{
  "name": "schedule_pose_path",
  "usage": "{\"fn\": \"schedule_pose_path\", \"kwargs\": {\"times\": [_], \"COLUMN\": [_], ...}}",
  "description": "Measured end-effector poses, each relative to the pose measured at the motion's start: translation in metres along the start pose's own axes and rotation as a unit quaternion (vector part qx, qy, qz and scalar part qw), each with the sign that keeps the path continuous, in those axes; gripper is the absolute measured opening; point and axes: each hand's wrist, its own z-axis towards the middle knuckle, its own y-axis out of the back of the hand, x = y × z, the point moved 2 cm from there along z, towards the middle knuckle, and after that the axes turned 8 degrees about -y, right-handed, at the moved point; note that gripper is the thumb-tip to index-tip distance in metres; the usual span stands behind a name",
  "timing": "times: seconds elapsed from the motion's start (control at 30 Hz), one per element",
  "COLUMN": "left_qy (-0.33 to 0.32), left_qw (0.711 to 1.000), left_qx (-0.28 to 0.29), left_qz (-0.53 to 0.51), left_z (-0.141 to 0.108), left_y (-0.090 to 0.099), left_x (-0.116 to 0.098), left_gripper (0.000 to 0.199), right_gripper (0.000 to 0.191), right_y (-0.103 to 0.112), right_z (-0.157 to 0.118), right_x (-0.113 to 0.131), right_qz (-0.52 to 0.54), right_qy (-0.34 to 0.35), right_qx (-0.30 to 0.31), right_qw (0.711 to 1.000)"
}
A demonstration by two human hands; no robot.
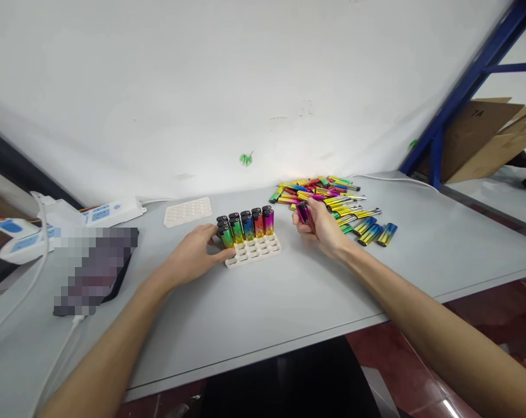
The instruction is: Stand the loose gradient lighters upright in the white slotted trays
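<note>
A white slotted tray (253, 251) rests on the grey table. Several upright lighters (248, 226) in green, blue, red and magenta fill its back rows, black tops upward, while the front slots are bare. My left hand (197, 251) grips the left end of this tray, thumb at the front and fingers behind the green lighters. To the right of the tray, my right hand (321, 227) is closed around a purple lighter (303, 213), partly covered by the fingers. Just beyond that hand spreads a pile of shiny multicoloured lighters (306, 189), with a few blue-and-yellow lighters (370, 233) lying near it.
Another white slotted tray (188, 212) lies farther back on the left. Power strips (108, 213) and a blurred phone (95, 273) with a white cable occupy the table's left side. A white wall stands behind; a blue metal frame (437, 145) and cardboard boxes (485, 139) are at right.
</note>
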Motion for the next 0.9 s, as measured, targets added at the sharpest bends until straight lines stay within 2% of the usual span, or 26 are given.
{"fn": "schedule_pose_path", "kwargs": {"times": [0.07, 0.13, 0.23, 0.33, 0.4, 0.53, 0.73, 0.83, 0.9], "left_qy": [0.002, 0.004, 0.000, -0.006, -0.010, -0.014, -0.037, -0.044, -0.048], "left_qw": [1.000, 1.000, 1.000, 1.000, 1.000, 1.000, 0.999, 0.998, 0.998], "left_qx": [0.002, 0.004, 0.005, -0.001, -0.006, -0.010, -0.014, -0.016, -0.015], "left_qz": [0.002, 0.005, 0.006, 0.003, -0.002, -0.013, -0.027, -0.033, -0.040], "left_z": [0.000, 0.001, 0.002, 0.001, 0.000, -0.001, -0.002, -0.002, -0.002], "left_y": [0.000, -0.001, -0.002, -0.002, -0.002, -0.002, -0.004, -0.005, -0.005], "left_x": [0.001, 0.001, 0.000, -0.001, -0.002, -0.002, -0.002, -0.001, -0.002], "left_gripper": [0.041, 0.040, 0.037, 0.033, 0.033, 0.034, 0.032, 0.031, 0.033], "right_gripper": [0.043, 0.037, 0.029, 0.026, 0.025, 0.027, 0.019, 0.019, 0.020], "right_y": [-0.001, -0.004, -0.014, -0.029, -0.040, -0.061, -0.085, -0.090, -0.091], "right_z": [-0.004, -0.010, -0.020, -0.021, -0.017, -0.009, -0.008, -0.006, -0.005], "right_x": [0.003, 0.008, 0.017, 0.020, 0.016, 0.002, -0.006, -0.006, -0.007], "right_qz": [-0.019, -0.081, -0.184, -0.203, -0.194, -0.199, -0.335, -0.394, -0.416], "right_qy": [0.034, 0.073, 0.131, 0.168, 0.174, 0.191, 0.260, 0.290, 0.290], "right_qx": [0.020, 0.051, 0.108, 0.118, 0.091, -0.008, -0.055, -0.081, -0.092], "right_qw": [0.999, 0.993, 0.968, 0.958, 0.961, 0.961, 0.904, 0.868, 0.857]}}
